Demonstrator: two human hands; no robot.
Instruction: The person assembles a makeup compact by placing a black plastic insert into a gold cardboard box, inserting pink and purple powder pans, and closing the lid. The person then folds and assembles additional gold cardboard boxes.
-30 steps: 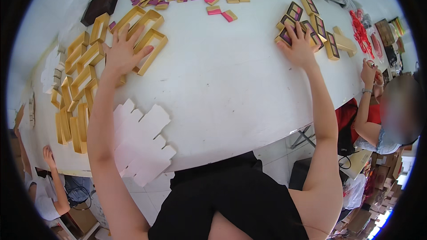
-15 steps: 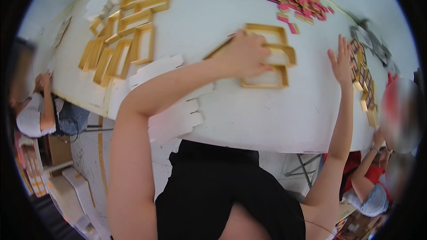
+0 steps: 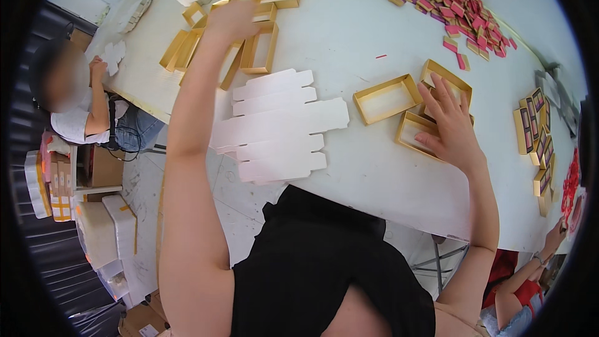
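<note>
My left hand reaches over a cluster of empty gold open-topped boxes at the far left; its fingers are smeared and partly hidden, so their grip cannot be told. With fingers spread, my right hand lies over a small group of gold boxes right of centre and partly covers them. One gold box sits tilted just left of that hand, another lies under its thumb side, and a third shows beyond the fingers.
Flat white carton blanks overlap near the front edge. A heap of small pink, purple and gold pieces lies at the far right. Filled gold boxes stand along the right. One person sits at left, another at lower right.
My left hand has moved from the centre boxes to the far-left cluster. My right hand has come onto the centre boxes, which now lie at different angles. The whole view has shifted.
</note>
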